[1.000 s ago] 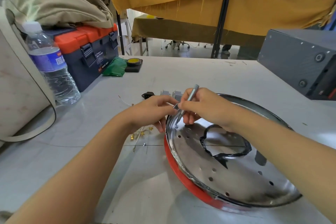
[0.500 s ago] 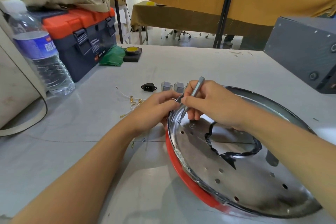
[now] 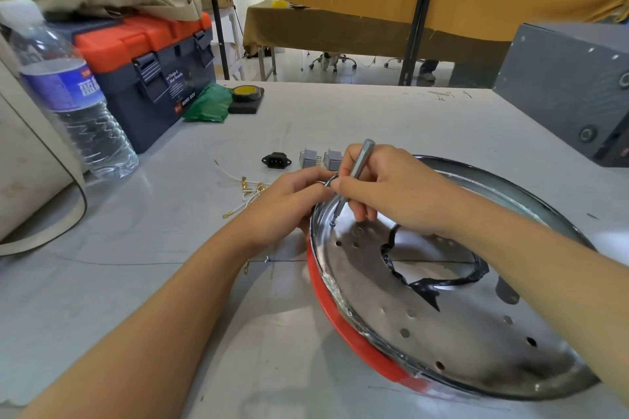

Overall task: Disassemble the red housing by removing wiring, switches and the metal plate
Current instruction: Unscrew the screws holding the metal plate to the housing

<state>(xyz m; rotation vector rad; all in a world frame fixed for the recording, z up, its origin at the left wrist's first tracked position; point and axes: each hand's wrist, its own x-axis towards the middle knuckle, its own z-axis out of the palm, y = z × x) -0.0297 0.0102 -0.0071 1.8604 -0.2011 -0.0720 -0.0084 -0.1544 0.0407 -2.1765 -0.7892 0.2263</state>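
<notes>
My right hand [image 3: 384, 190] grips a screwdriver [image 3: 354, 177], tip on a screw [image 3: 332, 223] in the metal plate [image 3: 425, 323]; my left hand [image 3: 289, 204] clasps the red housing [image 3: 343, 326] rim.

The right hand [image 3: 384, 194] holds a grey screwdriver [image 3: 354, 177], tip on a screw in the metal plate [image 3: 442, 326]; the left hand [image 3: 289, 201] seems to steady the red housing [image 3: 340, 323] rim.

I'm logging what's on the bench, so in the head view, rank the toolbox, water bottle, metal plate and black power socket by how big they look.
1. metal plate, though it is nearest.
2. toolbox and water bottle: too close to rank.
3. black power socket, smallest.
</notes>
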